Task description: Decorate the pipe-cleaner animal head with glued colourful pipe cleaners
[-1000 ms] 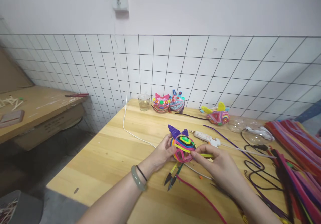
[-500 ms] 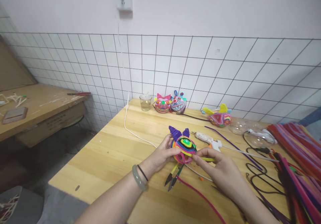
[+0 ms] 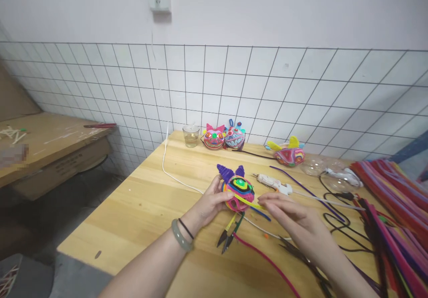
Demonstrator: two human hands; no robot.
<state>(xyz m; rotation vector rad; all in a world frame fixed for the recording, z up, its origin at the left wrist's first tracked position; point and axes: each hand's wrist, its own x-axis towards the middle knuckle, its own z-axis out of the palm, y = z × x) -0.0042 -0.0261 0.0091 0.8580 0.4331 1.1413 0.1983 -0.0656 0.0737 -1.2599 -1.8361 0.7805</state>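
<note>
My left hand (image 3: 211,202) holds a round ornament (image 3: 240,185) covered in coils of coloured pipe cleaner, with two purple ears and a green centre ringed in yellow and black. Its thumb presses one end of a yellow pipe cleaner (image 3: 246,201) against the ornament's front. My right hand (image 3: 290,213), just right of the ornament, pinches the yellow strip between thumb and fingers. Below the ornament lie thread snips (image 3: 229,235) with dark blades. A blue pipe cleaner (image 3: 262,213) and a magenta pipe cleaner (image 3: 264,258) lie nearby.
A white glue gun (image 3: 272,183) lies behind my right hand. Three finished ornaments, one a pink-eared face (image 3: 214,136), and a glass (image 3: 191,136) stand along the wall. Pipe cleaner bundles (image 3: 394,200) and black cable are at right. Dark scissors (image 3: 302,260) lie under my right forearm.
My right hand has drawn a little away from the ornament, along the yellow pipe cleaner. The blue pipe cleaner and the dark scissors show more now. The view has shifted slightly.
</note>
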